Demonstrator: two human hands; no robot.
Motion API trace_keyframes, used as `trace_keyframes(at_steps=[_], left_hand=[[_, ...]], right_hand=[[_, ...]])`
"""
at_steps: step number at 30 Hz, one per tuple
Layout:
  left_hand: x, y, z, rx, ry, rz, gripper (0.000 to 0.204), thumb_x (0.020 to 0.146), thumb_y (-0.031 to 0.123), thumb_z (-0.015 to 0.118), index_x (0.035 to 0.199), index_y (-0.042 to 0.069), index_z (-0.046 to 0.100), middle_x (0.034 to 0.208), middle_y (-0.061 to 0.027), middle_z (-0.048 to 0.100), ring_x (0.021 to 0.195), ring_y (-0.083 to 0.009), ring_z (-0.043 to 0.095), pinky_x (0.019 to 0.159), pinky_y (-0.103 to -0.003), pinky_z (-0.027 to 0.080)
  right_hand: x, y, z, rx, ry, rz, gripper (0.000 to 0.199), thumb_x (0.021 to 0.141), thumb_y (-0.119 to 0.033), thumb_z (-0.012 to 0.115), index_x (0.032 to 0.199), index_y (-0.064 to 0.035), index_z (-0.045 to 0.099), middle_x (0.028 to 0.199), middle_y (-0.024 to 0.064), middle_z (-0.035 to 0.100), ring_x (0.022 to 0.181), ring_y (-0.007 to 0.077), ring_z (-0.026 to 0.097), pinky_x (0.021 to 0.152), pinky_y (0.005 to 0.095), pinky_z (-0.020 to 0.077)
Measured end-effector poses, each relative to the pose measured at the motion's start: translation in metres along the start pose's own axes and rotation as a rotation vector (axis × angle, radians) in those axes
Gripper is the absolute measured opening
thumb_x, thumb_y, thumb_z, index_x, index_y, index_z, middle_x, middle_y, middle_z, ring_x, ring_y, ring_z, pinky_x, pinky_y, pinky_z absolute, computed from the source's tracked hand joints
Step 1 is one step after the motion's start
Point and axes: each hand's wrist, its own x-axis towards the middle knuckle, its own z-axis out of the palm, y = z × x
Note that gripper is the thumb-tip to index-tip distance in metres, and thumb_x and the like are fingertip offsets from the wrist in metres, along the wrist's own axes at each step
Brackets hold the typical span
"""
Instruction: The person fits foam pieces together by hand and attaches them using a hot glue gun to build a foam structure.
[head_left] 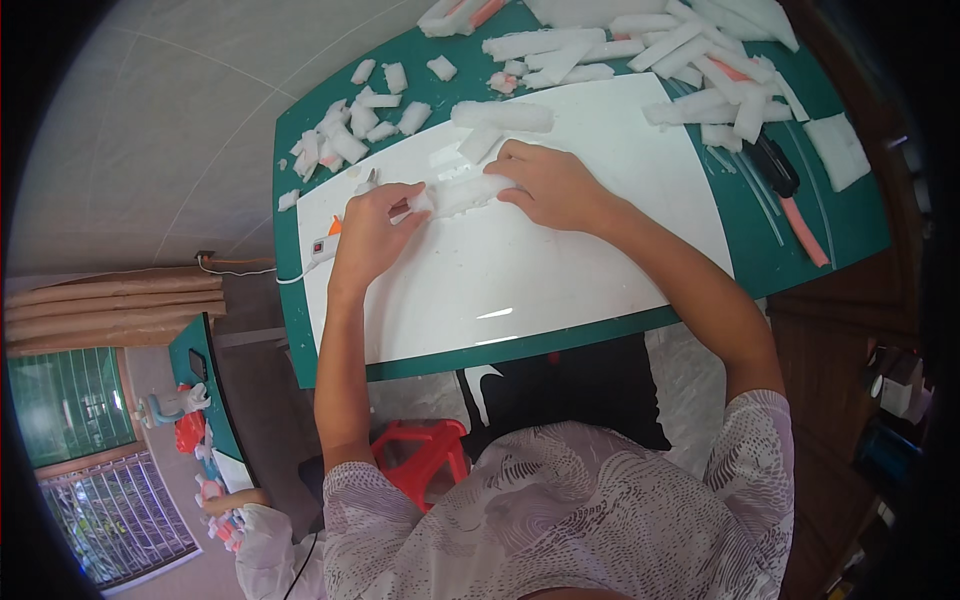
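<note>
A white foam strip [463, 193] lies across the white board [560, 270] on the green table. My left hand [372, 232] pinches the strip's left end, and a white tool with an orange tip [330, 240] sits under that hand, partly hidden. My right hand [550, 185] is closed over the strip's right end. Both hands hold the same strip between them.
Several cut white foam bits [345, 140] are piled at the table's far left. Longer foam strips [690, 60] and a foam block [838, 150] lie far right, beside a black-and-orange tool [790, 200]. A red stool [425, 455] stands below. Another person's arm [235, 500] shows lower left.
</note>
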Motion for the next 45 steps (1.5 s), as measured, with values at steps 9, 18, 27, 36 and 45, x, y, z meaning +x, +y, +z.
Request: trace_keyframes(at_steps=[9, 18, 27, 36, 45], left_hand=[[-0.01, 0.024, -0.019, 0.013, -0.024, 0.122, 0.066, 0.079, 0.005, 0.079, 0.141, 0.006, 0.055, 0.129, -0.0162, 0.065, 0.096, -0.0249, 0.068, 0.088, -0.033, 0.056], [-0.039, 0.019, -0.01, -0.416, 0.391, -0.051, 0.052, 0.084, 0.006, 0.077, 0.131, 0.0, 0.055, 0.122, -0.0104, 0.062, 0.086, -0.0109, 0.064, 0.072, -0.025, 0.051], [-0.033, 0.056, 0.054, -0.62, 0.348, -0.037, 0.043, 0.093, 0.011, 0.071, 0.128, -0.001, 0.049, 0.113, -0.0096, 0.062, 0.093, -0.0149, 0.064, 0.071, -0.028, 0.055], [-0.018, 0.041, 0.022, -0.8, 0.307, -0.128, 0.04, 0.091, 0.008, 0.07, 0.127, 0.002, 0.052, 0.11, -0.0084, 0.065, 0.101, -0.0125, 0.061, 0.076, -0.025, 0.05], [-0.027, 0.018, 0.014, -0.75, 0.004, 0.023, 0.045, 0.083, 0.004, 0.071, 0.127, 0.003, 0.062, 0.119, -0.0042, 0.066, 0.11, -0.0142, 0.061, 0.096, -0.033, 0.044]], right_hand=[[-0.001, 0.004, 0.004, 0.104, 0.07, -0.019, 0.032, 0.089, -0.018, 0.07, 0.119, -0.0076, 0.067, 0.112, 0.0083, 0.064, 0.095, 0.0279, 0.064, 0.083, 0.036, 0.0513], [0.004, -0.003, -0.016, 0.489, 0.021, 0.102, 0.033, 0.088, -0.016, 0.074, 0.119, -0.0066, 0.067, 0.112, 0.0096, 0.067, 0.084, 0.0184, 0.065, 0.079, 0.0292, 0.0507], [0.001, -0.017, -0.007, 0.962, -0.201, 0.1, 0.045, 0.082, -0.02, 0.083, 0.12, -0.0051, 0.063, 0.112, 0.0065, 0.061, 0.069, 0.0087, 0.057, 0.073, 0.0244, 0.0474], [0.002, -0.017, -0.023, 0.799, -0.165, 0.13, 0.052, 0.083, -0.017, 0.081, 0.128, -0.0078, 0.056, 0.11, 0.0033, 0.058, 0.08, 0.008, 0.056, 0.081, 0.0236, 0.0457], [0.005, -0.015, -0.038, 1.027, -0.238, 0.231, 0.047, 0.091, -0.013, 0.067, 0.136, -0.01, 0.054, 0.115, 0.003, 0.058, 0.08, 0.0078, 0.054, 0.069, 0.0222, 0.0418]])
